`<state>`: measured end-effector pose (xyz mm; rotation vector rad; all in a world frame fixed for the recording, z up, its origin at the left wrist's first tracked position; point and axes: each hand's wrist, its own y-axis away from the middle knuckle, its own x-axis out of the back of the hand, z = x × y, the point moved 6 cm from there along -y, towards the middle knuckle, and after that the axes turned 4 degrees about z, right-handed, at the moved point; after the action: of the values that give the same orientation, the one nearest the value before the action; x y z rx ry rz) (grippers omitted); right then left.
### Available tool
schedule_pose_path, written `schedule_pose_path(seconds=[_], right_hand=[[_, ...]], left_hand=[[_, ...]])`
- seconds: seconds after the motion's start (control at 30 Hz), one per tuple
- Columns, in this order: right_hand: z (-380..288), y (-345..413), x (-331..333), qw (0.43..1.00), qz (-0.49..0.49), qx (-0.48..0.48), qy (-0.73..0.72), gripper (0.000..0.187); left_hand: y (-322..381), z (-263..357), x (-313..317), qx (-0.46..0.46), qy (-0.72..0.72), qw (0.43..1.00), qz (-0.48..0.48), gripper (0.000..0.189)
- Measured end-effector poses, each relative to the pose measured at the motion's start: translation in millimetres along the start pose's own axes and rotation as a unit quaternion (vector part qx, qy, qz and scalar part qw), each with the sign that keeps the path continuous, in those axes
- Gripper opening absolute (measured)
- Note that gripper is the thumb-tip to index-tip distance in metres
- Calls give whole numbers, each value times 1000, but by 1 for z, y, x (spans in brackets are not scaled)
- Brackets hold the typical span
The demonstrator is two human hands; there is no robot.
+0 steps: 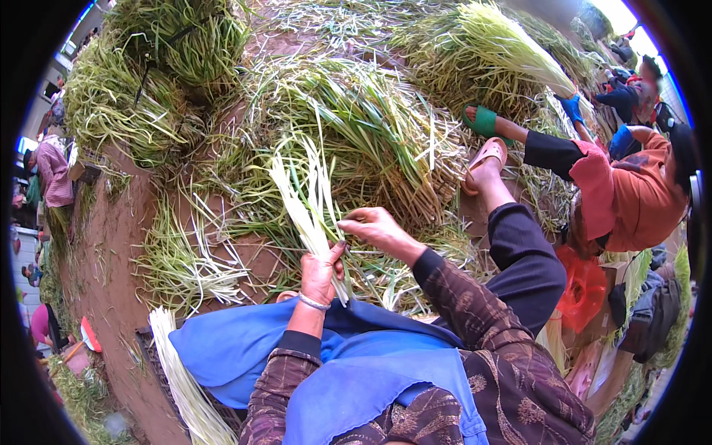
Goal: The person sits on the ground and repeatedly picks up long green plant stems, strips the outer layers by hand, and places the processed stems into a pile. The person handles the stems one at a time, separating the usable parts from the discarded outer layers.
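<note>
My left hand [320, 272] is closed around a bunch of long pale-green stalks [306, 219], held at their lower part above my blue apron [233, 345]. The leafy ends fan out away from me. At the right side of this bunch, my right hand [381, 231] has its thumb and forefinger drawn together by a thin green leaf. Whether the fingertips grip that leaf is too small to tell. Beyond both hands lies a large heap of green leafy stalks [367, 128], its cut root ends toward the right.
Loose pale trimmings [194, 267] lie on the reddish-brown ground [111, 239] at left. A pale bundle [186, 378] rests on a dark plastic crate [150, 350] beside me. At right, a co-worker [639, 189] in blue gloves holds a bundle [517, 50]. A red plastic bag [581, 289] is nearby.
</note>
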<state>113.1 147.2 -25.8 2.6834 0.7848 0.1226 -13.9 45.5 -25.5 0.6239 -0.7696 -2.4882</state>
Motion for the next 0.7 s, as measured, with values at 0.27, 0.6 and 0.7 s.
schedule_pose_path(seconds=[0.27, 0.6, 0.7], right_hand=[[-47, 8, 2, 982, 101, -3, -157, 22], [-260, 52, 153, 880, 103, 328, -328, 20], [-258, 57, 169, 883, 98, 331, -317, 18]], left_hand=[[-17, -15, 23, 58, 59, 995, 49, 12], [-45, -44, 87, -110, -541, 823, 131, 19], [-38, -41, 79, -133, -612, 767, 139, 31]])
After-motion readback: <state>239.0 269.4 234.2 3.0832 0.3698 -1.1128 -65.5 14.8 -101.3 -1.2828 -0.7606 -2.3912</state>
